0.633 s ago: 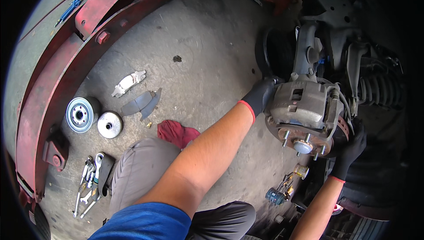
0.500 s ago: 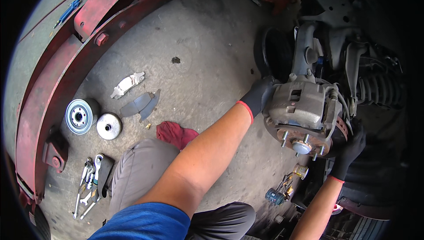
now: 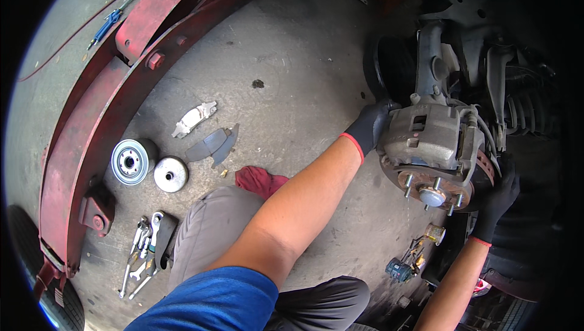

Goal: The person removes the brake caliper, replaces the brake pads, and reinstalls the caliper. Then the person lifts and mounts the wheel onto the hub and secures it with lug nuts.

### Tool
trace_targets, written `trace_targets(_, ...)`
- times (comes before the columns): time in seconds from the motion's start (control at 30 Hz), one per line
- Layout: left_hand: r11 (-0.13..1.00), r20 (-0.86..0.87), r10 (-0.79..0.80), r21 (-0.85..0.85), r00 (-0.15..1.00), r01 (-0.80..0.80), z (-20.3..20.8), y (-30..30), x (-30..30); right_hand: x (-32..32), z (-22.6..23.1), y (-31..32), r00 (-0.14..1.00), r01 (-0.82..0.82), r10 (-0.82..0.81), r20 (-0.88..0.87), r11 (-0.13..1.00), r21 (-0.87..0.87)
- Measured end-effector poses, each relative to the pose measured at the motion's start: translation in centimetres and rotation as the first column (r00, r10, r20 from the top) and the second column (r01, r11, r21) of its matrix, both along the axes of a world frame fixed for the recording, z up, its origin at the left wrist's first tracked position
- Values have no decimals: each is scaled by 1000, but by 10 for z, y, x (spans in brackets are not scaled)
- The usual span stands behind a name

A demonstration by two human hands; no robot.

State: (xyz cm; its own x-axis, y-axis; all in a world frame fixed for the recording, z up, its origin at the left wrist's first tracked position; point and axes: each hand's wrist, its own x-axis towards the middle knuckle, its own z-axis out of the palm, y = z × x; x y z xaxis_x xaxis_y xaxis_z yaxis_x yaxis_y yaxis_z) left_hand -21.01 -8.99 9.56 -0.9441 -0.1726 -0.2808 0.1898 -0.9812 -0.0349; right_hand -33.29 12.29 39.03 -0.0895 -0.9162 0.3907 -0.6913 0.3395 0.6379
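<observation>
mostly our view shifts; left hand [image 3: 372,125] and right hand [image 3: 502,194] flank the caliper [image 3: 426,145], fingers' opening and hold unclear; uneven pressure could pinch us at the rotor [image 3: 485,167].

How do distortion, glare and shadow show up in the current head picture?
Head view: the red beam bends into a curve toward the left rim; head view: highlights glint on the silver round part; head view: deep shadow at the right dims the coil spring, and the gloved right hand nearly blends into it, while the lit brake caliper reads clearly.
</observation>
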Motion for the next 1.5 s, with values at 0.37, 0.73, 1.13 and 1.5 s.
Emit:
trace_targets(0.37,246,253,313,-953,916,179,-34,-79,71,48,-25,5,905,-5,-139,-402,942,-335)
trace_targets(0.73,402,362,428,-897,828,185,9,-127,147,335,-450,32,-51,514,-732,680,565,646)
trace_targets(1.13,324,32,521,-932,853,-162,106,-91,119,280,-402,82,-92,-115,-791,605,612,783)
trace_targets(1.5,-500,372,403,-675,836,542,205,-45,212,248,-196,57,-789,108,-11,614,982,156)
